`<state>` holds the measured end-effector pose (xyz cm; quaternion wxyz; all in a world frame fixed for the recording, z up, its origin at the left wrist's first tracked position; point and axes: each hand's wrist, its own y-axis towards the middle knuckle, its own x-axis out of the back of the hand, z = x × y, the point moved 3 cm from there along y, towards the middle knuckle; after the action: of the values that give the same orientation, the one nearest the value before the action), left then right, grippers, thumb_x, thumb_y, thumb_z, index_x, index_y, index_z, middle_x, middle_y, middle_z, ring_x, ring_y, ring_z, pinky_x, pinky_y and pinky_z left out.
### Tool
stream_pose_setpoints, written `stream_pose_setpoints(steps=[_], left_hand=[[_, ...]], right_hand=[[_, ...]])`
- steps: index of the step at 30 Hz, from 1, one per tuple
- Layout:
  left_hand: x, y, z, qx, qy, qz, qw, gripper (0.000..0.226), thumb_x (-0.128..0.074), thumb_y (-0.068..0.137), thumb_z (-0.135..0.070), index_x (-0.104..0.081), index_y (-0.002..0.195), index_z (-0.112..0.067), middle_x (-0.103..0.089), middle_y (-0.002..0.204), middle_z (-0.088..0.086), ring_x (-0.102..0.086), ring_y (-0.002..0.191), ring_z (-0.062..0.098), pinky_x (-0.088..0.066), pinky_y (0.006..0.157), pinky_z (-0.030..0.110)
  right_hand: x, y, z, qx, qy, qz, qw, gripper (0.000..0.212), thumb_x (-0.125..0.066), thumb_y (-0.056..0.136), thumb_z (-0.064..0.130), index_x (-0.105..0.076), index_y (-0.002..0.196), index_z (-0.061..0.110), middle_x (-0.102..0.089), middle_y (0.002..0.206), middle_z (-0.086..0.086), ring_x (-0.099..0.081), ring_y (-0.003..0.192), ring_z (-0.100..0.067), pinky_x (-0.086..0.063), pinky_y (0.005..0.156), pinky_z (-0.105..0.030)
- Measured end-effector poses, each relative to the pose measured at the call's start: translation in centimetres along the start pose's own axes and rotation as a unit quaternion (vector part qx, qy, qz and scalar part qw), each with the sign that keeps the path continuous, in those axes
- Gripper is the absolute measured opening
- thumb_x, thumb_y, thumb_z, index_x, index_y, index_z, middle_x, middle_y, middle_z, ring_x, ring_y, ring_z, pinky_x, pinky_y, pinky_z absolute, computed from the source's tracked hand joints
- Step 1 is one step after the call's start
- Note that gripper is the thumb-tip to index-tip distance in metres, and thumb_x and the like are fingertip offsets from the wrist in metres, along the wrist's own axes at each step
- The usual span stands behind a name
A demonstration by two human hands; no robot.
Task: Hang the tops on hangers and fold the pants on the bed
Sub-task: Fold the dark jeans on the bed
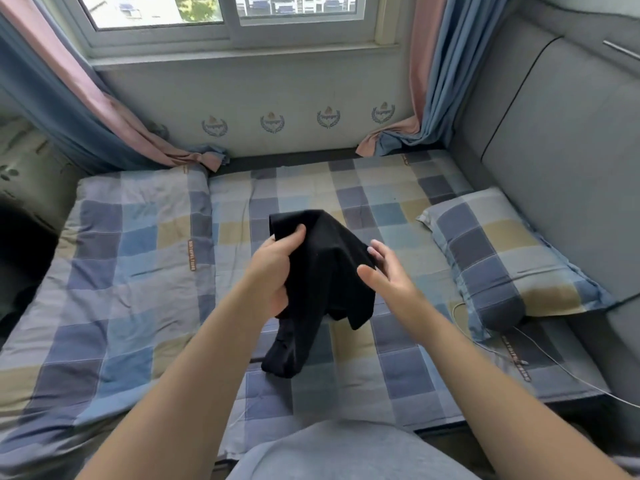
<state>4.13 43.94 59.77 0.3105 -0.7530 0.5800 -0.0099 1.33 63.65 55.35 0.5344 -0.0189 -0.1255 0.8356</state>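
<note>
We saw daylight through a white-framed window (228, 15), pink-and-blue curtains (440, 81) at both sides, a grey padded headboard (554, 150), and a checked pillow (502, 258) on the bed (381, 202).

A garment (325, 271) hangs above the bed (145, 271), pillow (502, 258) to its right, window (221, 15) behind.

A checked pillow (498, 258) lies by the grey headboard (554, 168); curtains (440, 81) flank the window (156, 8).
</note>
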Motion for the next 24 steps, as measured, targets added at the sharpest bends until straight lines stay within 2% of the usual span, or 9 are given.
stream_pose_setpoints(steps=[3, 6, 9, 11, 13, 16, 18, 21, 24], left_hand=[[-0.2, -0.4, -0.9, 0.008, -0.032, 0.009, 0.999, 0.032, -0.065, 0.095, -0.036, -0.063, 0.120, -0.015, -0.078, 0.096, 0.008, -0.076, 0.081, 0.027, -0.059, 0.053, 0.036], [-0.6, -0.6, -1.4, 0.018, -0.038, 0.026, 0.999, 0.041, -0.062, 0.097, -0.037, -0.062, 0.127, -0.010, -0.076, 0.108, 0.012, -0.075, 0.092, 0.030, -0.060, 0.060, 0.037], [-0.4, 0.0, -1.8, 0.016, -0.027, -0.001, 1.000, 0.042, -0.062, 0.097, -0.037, -0.062, 0.129, -0.011, -0.075, 0.111, 0.011, -0.075, 0.095, 0.030, -0.060, 0.062, 0.037], [0.0, 0.5, -2.3, 0.002, -0.033, -0.043, 0.999, 0.038, -0.063, 0.097, -0.035, -0.062, 0.128, -0.013, -0.076, 0.107, 0.011, -0.075, 0.092, 0.030, -0.060, 0.064, 0.038], [0.6, 0.9, -2.9, -0.007, -0.039, -0.067, 0.997, 0.036, -0.063, 0.098, -0.034, -0.062, 0.127, -0.014, -0.077, 0.102, 0.009, -0.076, 0.090, 0.030, -0.060, 0.064, 0.038], [0.7, 1.1, -3.5, -0.007, -0.045, -0.074, 0.996, 0.038, -0.064, 0.097, -0.034, -0.061, 0.128, -0.013, -0.077, 0.104, 0.008, -0.076, 0.089, 0.029, -0.060, 0.062, 0.037], [0.4, 1.1, -3.7, -0.015, -0.049, -0.074, 0.996, 0.034, -0.067, 0.096, -0.029, -0.063, 0.125, -0.012, -0.078, 0.099, 0.009, -0.076, 0.084, 0.028, -0.060, 0.057, 0.036], [0.4, 1.4, -3.9, -0.025, -0.036, -0.086, 0.995, 0.030, -0.066, 0.097, -0.027, -0.064, 0.123, -0.012, -0.078, 0.098, 0.009, -0.076, 0.082, 0.027, -0.059, 0.054, 0.035], [2.0, 1.9, -4.7, -0.008, -0.058, -0.133, 0.989, 0.031, -0.064, 0.097, -0.035, -0.065, 0.117, -0.011, -0.076, 0.103, 0.012, -0.076, 0.083, 0.027, -0.058, 0.053, 0.032]], right_hand=[[-0.7, -0.4, -3.6, -0.055, 0.042, 0.032, 0.997, 0.105, -0.072, 0.055, 0.086, -0.032, 0.146, 0.049, -0.050, 0.137, 0.033, -0.047, 0.131, 0.002, -0.040, 0.092, -0.014], [-1.7, -0.4, -4.9, -0.062, 0.031, 0.103, 0.992, 0.054, -0.075, 0.071, 0.069, -0.050, 0.120, 0.068, -0.057, 0.125, 0.041, -0.051, 0.118, 0.017, -0.041, 0.090, -0.010], [-2.2, 0.2, -3.6, -0.015, 0.011, 0.097, 0.995, 0.024, -0.068, 0.093, 0.038, -0.069, 0.110, 0.055, -0.066, 0.120, 0.031, -0.058, 0.110, 0.014, -0.047, 0.081, -0.005], [-1.7, 1.1, -2.7, 0.016, 0.034, 0.066, 0.997, 0.025, -0.060, 0.100, 0.020, -0.077, 0.107, 0.037, -0.072, 0.115, 0.016, -0.066, 0.109, 0.001, -0.050, 0.083, -0.010], [-1.5, 1.5, -1.5, 0.018, 0.023, 0.097, 0.995, 0.025, -0.065, 0.097, 0.025, -0.071, 0.118, 0.036, -0.071, 0.118, 0.014, -0.065, 0.110, -0.001, -0.051, 0.083, -0.012], [-2.3, 2.2, -1.5, -0.038, -0.106, 0.179, 0.977, 0.080, -0.087, 0.065, 0.057, -0.047, 0.134, 0.053, -0.060, 0.128, 0.028, -0.057, 0.117, 0.007, -0.051, 0.090, -0.014], [-3.5, 3.0, -1.9, -0.072, -0.158, 0.183, 0.968, 0.100, -0.088, 0.059, 0.061, -0.043, 0.144, 0.038, -0.056, 0.137, 0.015, -0.054, 0.126, -0.008, -0.049, 0.105, -0.034], [-4.2, 4.5, -1.7, -0.025, -0.158, 0.090, 0.983, 0.065, -0.071, 0.088, 0.049, -0.048, 0.142, 0.019, -0.059, 0.135, -0.001, -0.056, 0.124, -0.020, -0.047, 0.107, -0.045], [-3.3, 5.3, -1.5, -0.006, -0.147, 0.041, 0.988, 0.026, -0.058, 0.098, 0.045, -0.058, 0.119, 0.031, -0.067, 0.118, 0.006, -0.062, 0.113, -0.018, -0.053, 0.090, -0.029]])
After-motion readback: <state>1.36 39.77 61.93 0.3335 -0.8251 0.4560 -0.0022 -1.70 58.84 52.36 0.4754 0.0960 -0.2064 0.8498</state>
